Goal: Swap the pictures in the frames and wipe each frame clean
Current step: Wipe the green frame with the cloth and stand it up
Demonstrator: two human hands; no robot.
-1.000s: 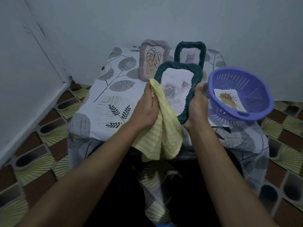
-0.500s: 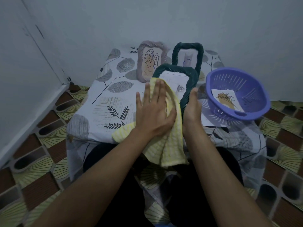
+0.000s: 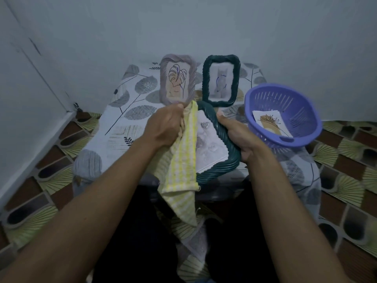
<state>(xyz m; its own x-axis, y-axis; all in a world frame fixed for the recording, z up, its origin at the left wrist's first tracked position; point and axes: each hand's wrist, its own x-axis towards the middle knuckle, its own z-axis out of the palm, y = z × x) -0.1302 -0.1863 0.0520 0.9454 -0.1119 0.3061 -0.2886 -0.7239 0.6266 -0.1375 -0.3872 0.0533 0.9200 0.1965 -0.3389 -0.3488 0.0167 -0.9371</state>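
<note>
**Wipe in hand: dark green frame held, cloth at its upper left corner**

The dark green frame (image 3: 220,170), ridged along its rim, is held tilted over the near edge of the tabletop (image 3: 122,123), with its pencil-drawn picture (image 3: 210,144) facing up. Whether its lower corner rests on the tabletop cannot be told.

Its right rim is held by the right grip (image 3: 240,137), a bare hand with the fingers curled round the edge and the thumb laid on top. The yellow striped cloth (image 3: 184,156) is bunched tightly in the left grip (image 3: 166,127), which is closed round it at the frame's upper left corner. The cloth's loose length hangs down over the frame's left side, and that rim is hidden.

The step in hand is judged to be the wiping of this frame. For a sound result, the cloth should be pressed into the rim's grooves and drawn along them rather than across. The frame should be turned within the right grip so that the stretch under the fingers is also reached. The hanging tail is best gathered up, so that it is not dragged against the frames behind.

Behind, a mauve frame (image 3: 178,81) and a second green frame (image 3: 220,80) are stood upright side by side. To the right, a purple basket (image 3: 285,139) is set just beside the right grip, with a loose picture (image 3: 269,121) lying in it.
</note>
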